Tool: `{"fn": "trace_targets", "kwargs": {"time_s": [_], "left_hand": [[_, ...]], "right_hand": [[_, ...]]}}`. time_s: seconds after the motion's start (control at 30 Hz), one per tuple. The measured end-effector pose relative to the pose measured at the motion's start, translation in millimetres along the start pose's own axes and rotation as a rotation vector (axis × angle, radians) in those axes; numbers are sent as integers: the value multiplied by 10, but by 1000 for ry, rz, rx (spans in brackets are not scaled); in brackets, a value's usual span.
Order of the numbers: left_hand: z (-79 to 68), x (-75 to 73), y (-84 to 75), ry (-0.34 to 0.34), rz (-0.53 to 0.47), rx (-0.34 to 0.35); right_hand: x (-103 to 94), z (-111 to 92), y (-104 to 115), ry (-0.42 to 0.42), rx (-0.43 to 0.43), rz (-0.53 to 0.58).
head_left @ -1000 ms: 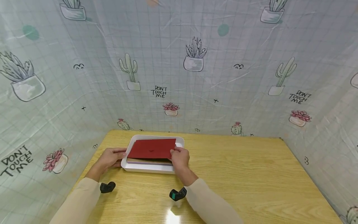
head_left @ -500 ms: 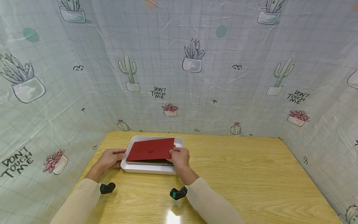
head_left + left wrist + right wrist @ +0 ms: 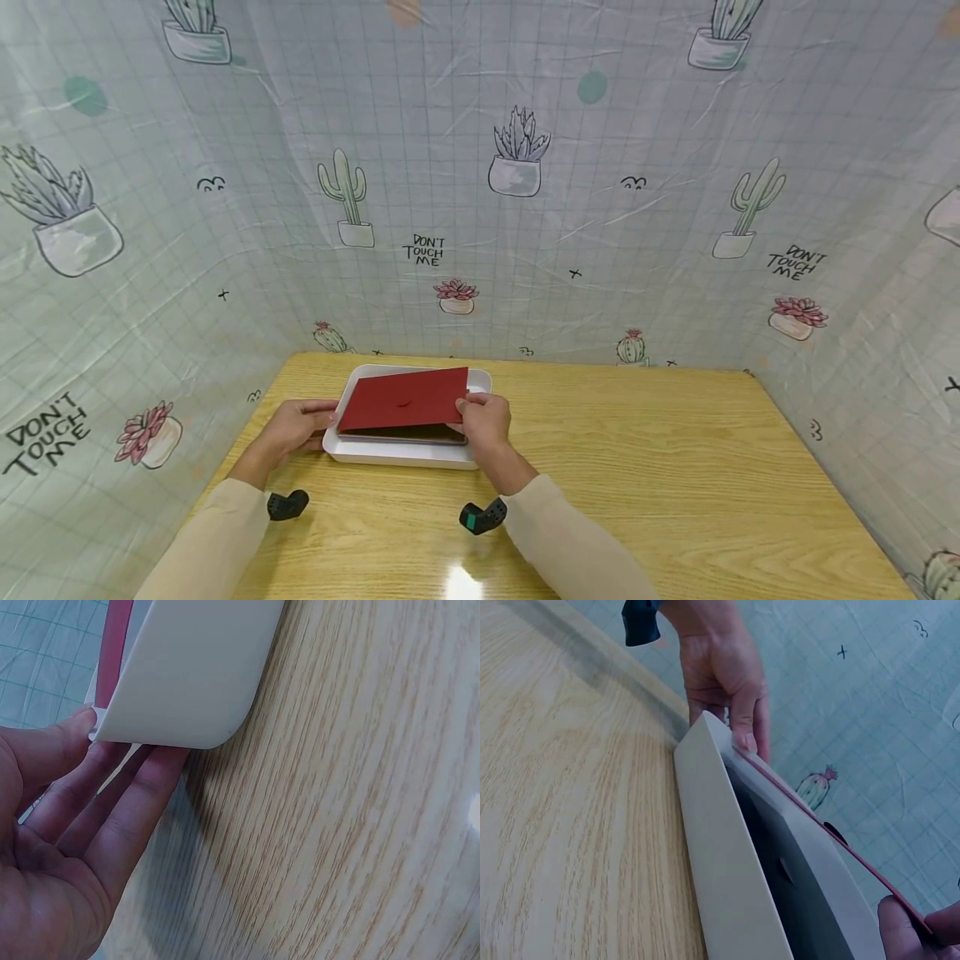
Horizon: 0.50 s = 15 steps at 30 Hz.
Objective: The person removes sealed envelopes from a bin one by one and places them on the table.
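Tilt of the red sheet (image 3: 405, 400) has steepened since a second ago: its 3 o'clock side now stands higher, and the dark gap along its 6 o'clock edge is wider. Both hands hold nearly the same spots.

Sheet's position: within the white tray (image 3: 390, 459), 9 o'clock end low, 3 o'clock end raised. Right hand (image 3: 487, 425), at the tray's 3 to 4 o'clock, pinches that raised edge between thumb and fingers. Left hand (image 3: 291, 425), at 9 o'clock, grips the tray's end wall, thumb at the rim, fingers outside.

Handling, judged: light, thin, fairly stiff, since it stays flat when raised by one side; probably smooth, likely to crease if bent. Best hold: the raised 3 o'clock edge, pinched.

Container: shallow, at the table's (image 3: 637, 467) 10 o'clock. Beneath the sheet, a brown layer (image 3: 431, 433) and a pale edge (image 3: 375, 438); number of layers cannot be told.
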State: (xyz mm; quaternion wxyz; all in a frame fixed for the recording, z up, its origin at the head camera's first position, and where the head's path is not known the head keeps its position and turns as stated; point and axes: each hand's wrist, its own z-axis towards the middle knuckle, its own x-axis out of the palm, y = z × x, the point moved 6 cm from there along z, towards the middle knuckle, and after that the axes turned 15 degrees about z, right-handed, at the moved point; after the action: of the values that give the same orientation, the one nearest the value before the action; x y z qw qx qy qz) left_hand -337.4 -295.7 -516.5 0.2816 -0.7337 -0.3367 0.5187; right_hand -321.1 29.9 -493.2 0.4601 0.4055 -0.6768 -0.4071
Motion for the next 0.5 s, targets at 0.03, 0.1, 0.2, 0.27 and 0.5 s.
{"fn": "trace_targets", "kwargs": {"time_s": [0.03, 0.1, 0.2, 0.27, 0.5], "left_hand": [[0, 0, -1, 0, 3, 2], [0, 0, -3, -2, 3, 3], [-3, 1, -5, -5, 0, 1], [-5, 1, -8, -4, -3, 2], [1, -6, 2, 0, -2, -2]], "right_hand": [[-1, -4, 11, 3, -3, 2], [-4, -15, 36, 14, -12, 0], [-16, -25, 68, 23, -19, -3], [-26, -29, 89, 25, -23, -6], [-71, -41, 163, 3, -11, -9]]}}
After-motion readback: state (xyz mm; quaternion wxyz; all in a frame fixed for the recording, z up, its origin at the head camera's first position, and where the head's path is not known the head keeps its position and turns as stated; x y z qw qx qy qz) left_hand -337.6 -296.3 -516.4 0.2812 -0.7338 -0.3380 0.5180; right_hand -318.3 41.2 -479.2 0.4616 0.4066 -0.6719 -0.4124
